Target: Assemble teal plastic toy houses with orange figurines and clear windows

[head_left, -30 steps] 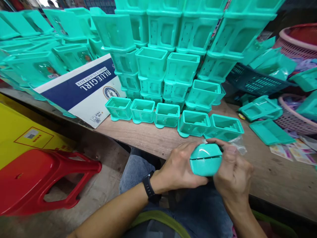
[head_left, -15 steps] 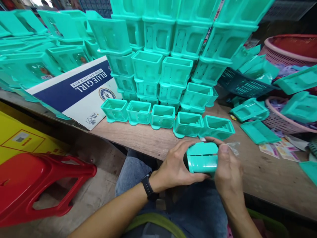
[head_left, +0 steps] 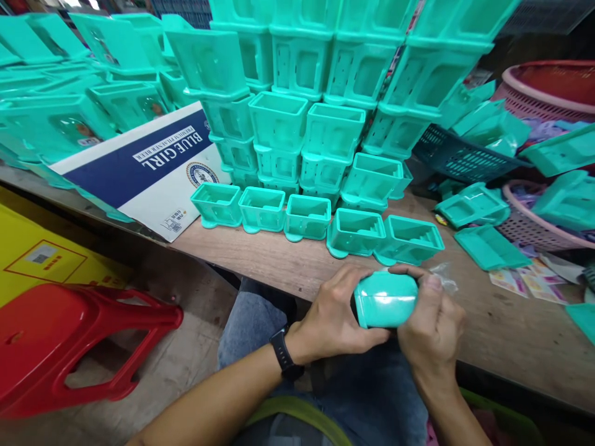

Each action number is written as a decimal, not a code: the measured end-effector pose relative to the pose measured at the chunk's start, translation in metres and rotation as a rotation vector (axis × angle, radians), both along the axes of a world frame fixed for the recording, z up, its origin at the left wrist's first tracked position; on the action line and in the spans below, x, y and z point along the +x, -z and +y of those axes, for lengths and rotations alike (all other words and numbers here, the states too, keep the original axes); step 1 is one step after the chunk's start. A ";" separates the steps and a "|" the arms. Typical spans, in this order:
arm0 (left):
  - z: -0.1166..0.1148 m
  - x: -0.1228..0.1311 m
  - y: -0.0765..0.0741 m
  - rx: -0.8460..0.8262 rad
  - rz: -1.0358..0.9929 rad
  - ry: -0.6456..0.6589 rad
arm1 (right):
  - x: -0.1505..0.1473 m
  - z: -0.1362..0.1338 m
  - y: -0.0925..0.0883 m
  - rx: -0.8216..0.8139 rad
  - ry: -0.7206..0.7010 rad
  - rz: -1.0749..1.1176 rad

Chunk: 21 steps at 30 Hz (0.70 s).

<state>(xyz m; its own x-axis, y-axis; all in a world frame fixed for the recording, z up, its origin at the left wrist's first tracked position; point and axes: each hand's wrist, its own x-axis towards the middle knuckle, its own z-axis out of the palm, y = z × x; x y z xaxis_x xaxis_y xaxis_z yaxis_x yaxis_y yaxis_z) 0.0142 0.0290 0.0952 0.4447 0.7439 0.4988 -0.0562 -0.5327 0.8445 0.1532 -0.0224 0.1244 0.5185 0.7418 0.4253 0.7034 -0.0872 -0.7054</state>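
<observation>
Between my two hands, over my lap at the table's front edge, is a rounded teal plastic case (head_left: 387, 300). My left hand (head_left: 332, 316) grips its left side, thumb below and fingers above. On the right side, my right hand (head_left: 430, 322) holds it with the thumb near the upper right corner. The case's far side and most of my right fingertips are hidden. Just beyond it stands a row of open teal plastic boxes (head_left: 308, 217), apart from my hands. Clear plastic film (head_left: 444, 277) lies by my right hand.
Tall stacks of teal boxes (head_left: 300, 68) rise behind the row. A Blue Girl carton (head_left: 139, 167) leans at the left, above a red stool (head_left: 41, 347). To the right are a dark basket (head_left: 465, 152), a pink basket (head_left: 534, 223), loose teal parts (head_left: 490, 246) and printed cards (head_left: 525, 282).
A dark gap across the case's face has gone; that face now looks like one smooth surface. Both hands stay on it, shifted slightly right in view.
</observation>
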 end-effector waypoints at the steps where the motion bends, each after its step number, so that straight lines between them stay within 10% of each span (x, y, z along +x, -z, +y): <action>1: -0.001 0.001 0.000 -0.001 -0.001 0.001 | 0.002 0.000 0.000 -0.004 0.003 0.005; 14: -0.009 -0.009 0.007 -0.203 0.070 -0.071 | 0.028 -0.006 0.023 0.123 -0.111 0.470; 21: -0.033 -0.007 0.019 -0.458 0.027 -0.074 | 0.002 -0.001 0.033 0.166 -0.064 1.240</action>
